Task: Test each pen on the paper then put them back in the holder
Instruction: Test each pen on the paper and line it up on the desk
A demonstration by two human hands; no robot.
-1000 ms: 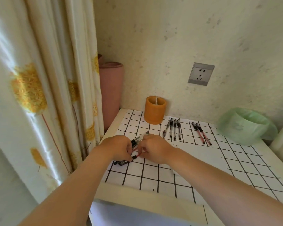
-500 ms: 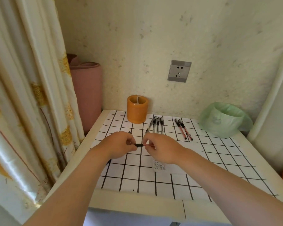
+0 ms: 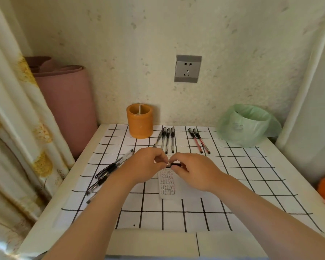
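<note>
1. Our left hand [image 3: 145, 166] and right hand [image 3: 197, 171] meet mid-frame, fingertips of both pinching a black pen [image 3: 174, 164]; little of it shows.
2. We judge the pen light, stiff and smooth, likely to slip; barrel in one hand, cap in the other suits it.
3. The scribbled paper [image 3: 167, 184] lies just below.
4. Loose pens [image 3: 111, 168] lie at left, a row of pens [image 3: 167, 139] above the hands, and the orange holder [image 3: 140, 122] at upper centre, nothing sticking out.
</note>
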